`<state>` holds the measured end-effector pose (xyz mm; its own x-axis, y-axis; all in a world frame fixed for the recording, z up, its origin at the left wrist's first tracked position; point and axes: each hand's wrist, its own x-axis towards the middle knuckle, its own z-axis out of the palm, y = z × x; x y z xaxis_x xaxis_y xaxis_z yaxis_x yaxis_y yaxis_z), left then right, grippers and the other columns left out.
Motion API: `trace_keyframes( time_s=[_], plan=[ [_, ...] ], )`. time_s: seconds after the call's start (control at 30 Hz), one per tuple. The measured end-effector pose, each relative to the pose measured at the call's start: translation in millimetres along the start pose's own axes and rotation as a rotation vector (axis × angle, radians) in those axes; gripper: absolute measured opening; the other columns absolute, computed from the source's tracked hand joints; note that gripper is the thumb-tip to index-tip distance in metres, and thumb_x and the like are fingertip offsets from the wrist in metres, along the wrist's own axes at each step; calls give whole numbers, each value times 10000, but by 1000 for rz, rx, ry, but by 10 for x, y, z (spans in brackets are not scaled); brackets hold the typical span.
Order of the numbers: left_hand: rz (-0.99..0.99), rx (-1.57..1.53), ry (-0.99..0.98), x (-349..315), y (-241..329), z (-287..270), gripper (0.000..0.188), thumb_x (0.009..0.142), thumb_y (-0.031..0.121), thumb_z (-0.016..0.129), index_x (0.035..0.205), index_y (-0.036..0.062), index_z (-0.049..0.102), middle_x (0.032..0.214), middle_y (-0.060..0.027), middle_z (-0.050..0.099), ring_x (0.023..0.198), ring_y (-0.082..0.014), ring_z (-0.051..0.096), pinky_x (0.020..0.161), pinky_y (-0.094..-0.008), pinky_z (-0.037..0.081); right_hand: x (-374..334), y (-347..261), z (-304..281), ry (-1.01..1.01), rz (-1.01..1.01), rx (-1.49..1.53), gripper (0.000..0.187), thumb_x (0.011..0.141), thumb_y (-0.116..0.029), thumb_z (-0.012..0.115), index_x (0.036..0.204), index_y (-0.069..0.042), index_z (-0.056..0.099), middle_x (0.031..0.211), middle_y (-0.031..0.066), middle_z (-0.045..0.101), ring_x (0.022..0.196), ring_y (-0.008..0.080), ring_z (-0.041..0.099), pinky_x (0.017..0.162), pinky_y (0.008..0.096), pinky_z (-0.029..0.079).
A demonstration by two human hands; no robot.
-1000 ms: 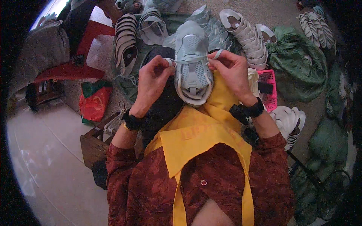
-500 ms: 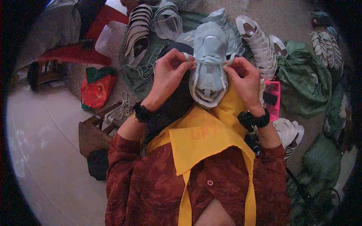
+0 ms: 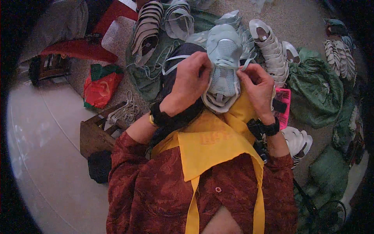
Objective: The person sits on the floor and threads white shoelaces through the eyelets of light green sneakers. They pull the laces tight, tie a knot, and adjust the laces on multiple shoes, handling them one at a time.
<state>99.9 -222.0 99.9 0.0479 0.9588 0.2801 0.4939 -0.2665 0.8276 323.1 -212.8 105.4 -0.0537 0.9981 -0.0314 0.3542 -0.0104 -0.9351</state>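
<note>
From where I stand, I can see a pale blue shoe upper (image 3: 222, 48) propped at the seated person's lap, its toe pointing away and its collar opening turned back toward the body. It lies between a dark-clad leg (image 3: 168, 87) and the yellow cloth of an apron (image 3: 212, 152). The right hand (image 3: 258, 86) is at the upper's right edge, thumb and forefinger pinched on a pale lace (image 3: 248, 61), whose end curves up above the fingertips. The left hand (image 3: 189, 78) is bent in against the upper's left side, fingers curled; a pale strand (image 3: 174, 57) arcs out to the left behind it, but the fingertips are hidden and I can't tell whether they grip anything. Dark bands circle both wrists. Past the toe lie more pale blue uppers, with a nested row of beige uppers (image 3: 147, 29) to their left and a row of white uppers (image 3: 269, 50) to the right. A pink basket (image 3: 287, 105) stands just beyond the right wrist, near a bulging green sack (image 3: 317, 91). Over on the left, a tangle of white laces (image 3: 126, 110) rests on a wooden stool (image 3: 93, 134), near a red-and-green bag (image 3: 102, 91).
</note>
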Motion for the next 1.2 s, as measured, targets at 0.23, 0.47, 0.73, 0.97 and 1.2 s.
trace_keyframes(
  time_s=[0.23,0.47,0.73,0.97,1.2],
  plan=[
    [-308,-127,-17,2,74,-67,169,813,1,716,832,17,549,701,-32,574,662,-84,537,617,-266,460,-29,14,18,97,-79,-104,137,815,-55,789,891,-41,676,788,11,659,706,101,612,656,252,496],
    [-176,-65,54,-48,99,-28,174,812,6,727,862,20,561,720,-47,563,655,-121,537,628,-279,459,-67,-193,-5,4,-397,-384,199,791,-123,797,909,-22,674,887,139,670,784,308,668,704,373,539],
    [-61,14,3,-76,102,-30,113,850,34,686,892,6,585,795,-133,585,699,-276,607,655,-357,482,-88,-255,-34,-82,-315,-566,142,843,-77,662,960,2,639,909,180,643,844,377,653,743,449,526],
    [-36,58,-70,-141,191,-91,212,832,56,702,961,-17,551,881,-170,547,795,-327,589,706,-388,484,-120,-214,56,-31,-242,-505,135,851,-41,625,974,6,598,913,195,628,871,401,636,752,473,506],
    [121,310,-142,-232,188,-13,277,823,4,607,1074,-52,501,1040,-235,498,978,-407,513,860,-458,448,-162,-349,35,-109,-502,-668,128,831,-17,623,953,-23,585,927,159,617,855,371,648,738,453,532]
  ],
)
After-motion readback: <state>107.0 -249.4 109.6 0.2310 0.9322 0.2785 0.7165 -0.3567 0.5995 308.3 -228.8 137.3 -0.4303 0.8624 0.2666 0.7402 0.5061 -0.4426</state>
